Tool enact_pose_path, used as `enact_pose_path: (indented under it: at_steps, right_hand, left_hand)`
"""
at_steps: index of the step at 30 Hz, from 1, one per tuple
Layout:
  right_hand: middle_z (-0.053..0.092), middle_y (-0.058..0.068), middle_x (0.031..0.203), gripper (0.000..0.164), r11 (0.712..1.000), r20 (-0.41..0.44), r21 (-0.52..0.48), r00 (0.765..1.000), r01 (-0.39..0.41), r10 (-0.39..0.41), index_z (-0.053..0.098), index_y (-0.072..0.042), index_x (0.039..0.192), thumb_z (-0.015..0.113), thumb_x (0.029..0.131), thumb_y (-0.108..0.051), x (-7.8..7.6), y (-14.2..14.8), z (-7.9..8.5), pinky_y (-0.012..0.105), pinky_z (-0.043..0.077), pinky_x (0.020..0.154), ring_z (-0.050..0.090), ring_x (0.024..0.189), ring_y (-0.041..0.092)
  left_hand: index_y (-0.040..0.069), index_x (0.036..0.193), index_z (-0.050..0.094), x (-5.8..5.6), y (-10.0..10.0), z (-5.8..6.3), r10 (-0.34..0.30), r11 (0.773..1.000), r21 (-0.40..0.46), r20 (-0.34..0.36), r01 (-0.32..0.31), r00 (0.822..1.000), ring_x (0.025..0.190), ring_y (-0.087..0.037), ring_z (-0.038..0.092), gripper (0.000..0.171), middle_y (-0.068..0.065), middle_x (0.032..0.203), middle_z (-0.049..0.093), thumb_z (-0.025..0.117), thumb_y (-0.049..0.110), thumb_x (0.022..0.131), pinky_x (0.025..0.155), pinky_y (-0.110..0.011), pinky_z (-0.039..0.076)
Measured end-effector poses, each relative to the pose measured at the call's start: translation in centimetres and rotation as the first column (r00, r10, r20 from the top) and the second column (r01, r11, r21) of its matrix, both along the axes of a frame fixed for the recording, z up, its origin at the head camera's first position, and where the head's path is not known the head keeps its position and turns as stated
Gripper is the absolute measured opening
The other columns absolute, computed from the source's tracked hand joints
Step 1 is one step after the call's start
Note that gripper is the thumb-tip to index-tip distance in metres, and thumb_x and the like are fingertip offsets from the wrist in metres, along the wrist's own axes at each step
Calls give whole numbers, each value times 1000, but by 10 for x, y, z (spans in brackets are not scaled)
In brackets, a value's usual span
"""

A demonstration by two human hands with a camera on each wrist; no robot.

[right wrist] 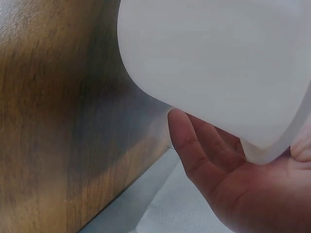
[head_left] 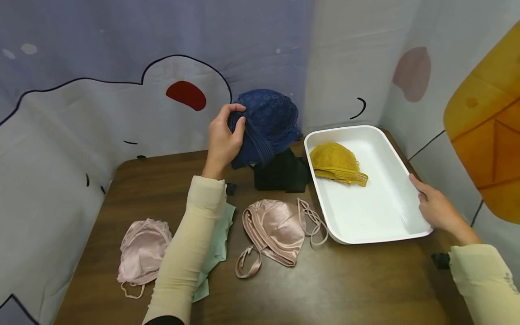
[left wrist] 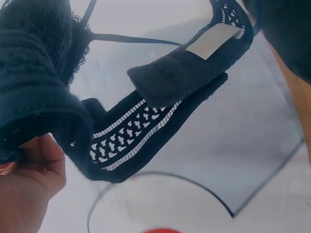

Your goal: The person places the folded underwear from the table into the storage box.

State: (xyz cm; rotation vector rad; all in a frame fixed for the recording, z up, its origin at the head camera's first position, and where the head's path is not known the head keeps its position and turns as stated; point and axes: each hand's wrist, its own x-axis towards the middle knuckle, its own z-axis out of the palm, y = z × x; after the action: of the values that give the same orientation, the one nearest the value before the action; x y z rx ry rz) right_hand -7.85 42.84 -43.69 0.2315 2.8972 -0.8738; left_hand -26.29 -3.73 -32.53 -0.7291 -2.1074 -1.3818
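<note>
My left hand (head_left: 225, 137) pinches a navy lace bra (head_left: 268, 122) and holds it up over the back of the table. In the left wrist view the bra's patterned band (left wrist: 131, 138) hangs folded, with a pale label on it and the thumb beside the cup. At the right, my right hand (head_left: 440, 205) grips the rim of a white tray (head_left: 378, 212), thumb on top; the right wrist view shows its fingers (right wrist: 187, 138) curled under the rim outside the wall. A mustard-yellow bra (head_left: 337, 162) lies folded in the tray's back left part.
On the wooden table (head_left: 325, 280) lie a black folded garment (head_left: 282, 174), a pink satin bra (head_left: 276, 230) with loose straps, a mint-green cloth (head_left: 217, 248) partly behind the left sleeve, and a pale pink bra (head_left: 144, 253). Printed curtains (head_left: 260, 45) stand behind and at the sides.
</note>
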Motion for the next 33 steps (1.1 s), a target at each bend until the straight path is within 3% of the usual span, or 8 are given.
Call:
enact_pose_path:
  at_steps: [3, 8, 11, 18, 24, 33]
  right_hand:
    - [16, 42, 140, 52, 1000, -1, -5, 1000, 0, 0, 7, -9, 149, 23, 100, -3, 0, -1, 0, 70, 25, 90, 25, 122, 60]
    - [16, 42, 140, 52, 1000, -6, -14, 1000, -3, 3, 8, -8, 149, 23, 100, -3, 1, -3, 0, 70, 25, 90, 24, 122, 60]
    - [16, 41, 141, 52, 1000, 0, -19, 1000, -1, 1, 8, -8, 149, 23, 100, -4, 2, -5, 0, 70, 24, 90, 24, 123, 60]
    - [16, 41, 141, 52, 1000, 11, -20, 1000, 9, -9, 7, -10, 150, 23, 100, -3, 4, -8, 1, 70, 25, 90, 24, 123, 59]
    - [19, 41, 140, 52, 1000, -24, -18, 1000, -5, 4, 11, -9, 150, 22, 100, -3, 6, -10, 1, 61, 34, 82, 33, 120, 53]
    - [17, 37, 144, 52, 999, -3, -40, 1000, 23, -23, 10, -9, 150, 22, 100, -4, 7, -19, 3, 66, 27, 93, 25, 126, 54]
  left_hand:
    - [-3, 110, 58, 5, 13, 6, -31, 999, 31, -16, 32, 999, 100, -21, 56, 20, -13, 110, 62, 58, -2, 90, 91, -28, 40]
    - [-11, 108, 55, 28, 35, 28, -95, 993, 61, -45, 98, 994, 99, -28, 57, 19, -21, 108, 60, 55, -9, 89, 88, -30, 42]
    - [-12, 108, 55, 37, 47, 34, -141, 987, 74, -55, 145, 988, 99, -28, 57, 19, -23, 107, 60, 54, -9, 89, 88, -30, 43]
    - [-5, 111, 56, 18, 82, 7, -224, 965, 109, -125, 238, 967, 106, -17, 56, 19, -14, 110, 61, 56, -1, 93, 91, -26, 41]
    - [-5, 109, 56, 24, 112, -2, -259, 945, 163, -155, 283, 953, 109, -16, 55, 18, -14, 109, 61, 56, -2, 92, 93, -26, 41]
    - [-7, 108, 56, 30, 144, -15, -274, 929, 223, -116, 294, 955, 100, -24, 58, 18, -18, 107, 60, 58, -5, 90, 88, -25, 43]
